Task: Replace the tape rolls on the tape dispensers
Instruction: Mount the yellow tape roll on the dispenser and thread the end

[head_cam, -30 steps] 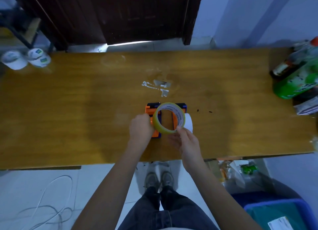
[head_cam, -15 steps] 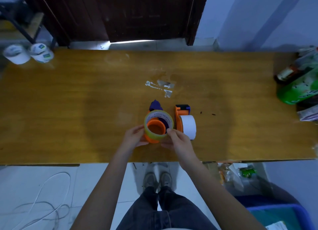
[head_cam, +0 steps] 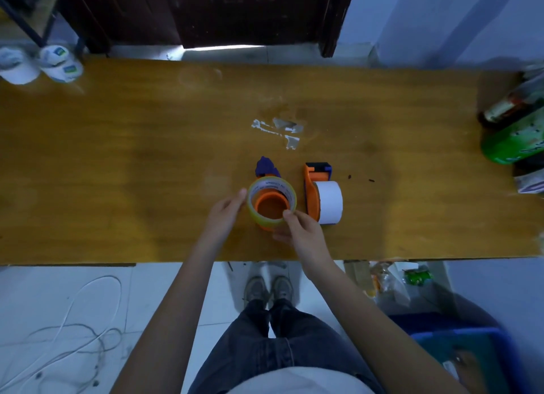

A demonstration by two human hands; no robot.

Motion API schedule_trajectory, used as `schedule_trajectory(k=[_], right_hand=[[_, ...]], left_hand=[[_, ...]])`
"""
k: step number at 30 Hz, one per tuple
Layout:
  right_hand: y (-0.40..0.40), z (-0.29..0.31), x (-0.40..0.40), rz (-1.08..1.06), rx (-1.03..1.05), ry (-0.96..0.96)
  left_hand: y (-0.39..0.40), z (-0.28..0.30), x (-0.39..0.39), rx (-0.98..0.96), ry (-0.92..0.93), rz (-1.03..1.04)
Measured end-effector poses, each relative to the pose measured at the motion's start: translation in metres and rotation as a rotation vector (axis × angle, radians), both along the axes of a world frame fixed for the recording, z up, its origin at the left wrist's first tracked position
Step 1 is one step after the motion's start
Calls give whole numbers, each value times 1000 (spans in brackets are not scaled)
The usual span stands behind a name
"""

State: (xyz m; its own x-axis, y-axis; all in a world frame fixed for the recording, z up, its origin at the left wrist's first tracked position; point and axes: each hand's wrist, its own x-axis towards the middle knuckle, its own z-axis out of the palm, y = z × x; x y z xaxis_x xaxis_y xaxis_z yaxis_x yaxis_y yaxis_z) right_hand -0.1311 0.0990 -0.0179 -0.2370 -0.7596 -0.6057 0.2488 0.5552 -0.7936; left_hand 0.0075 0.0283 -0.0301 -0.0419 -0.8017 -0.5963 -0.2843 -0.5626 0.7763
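Hands seating yellow tape roll on dispenser hub, frame centre.
Left hand (head_cam: 226,206) and right hand (head_cam: 300,228) pinch yellowish tape roll (head_cam: 272,200) around orange dispenser (head_cam: 269,205), likely for alignment; second dispenser (head_cam: 316,187) with white roll (head_cam: 329,202) stands just right on wooden table (head_cam: 117,158).

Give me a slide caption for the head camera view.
Both hands seat a clear tape roll on an orange dispenser's hub.
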Motion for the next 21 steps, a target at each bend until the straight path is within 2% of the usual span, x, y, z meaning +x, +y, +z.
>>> schedule_trajectory(k=[5,8,11,14,18,21], right_hand=[[2,-2,2,13,-4,148],[6,0,-5,135,8,247],[9,-1,-15,327,-86,573],[8,-3,-22,463,-88,892],[-6,-11,-22,585,-68,909],[-13,-19,-21,588,-49,853]], left_hand=[[2,0,2,-165,-48,-185],[4,-9,-4,-177,-84,-197],[6,-15,-4,-165,-24,-131],[8,-15,-3,-177,11,-130],[5,-17,-1,-198,-10,-155],[-3,-19,2,-169,-55,-180]])
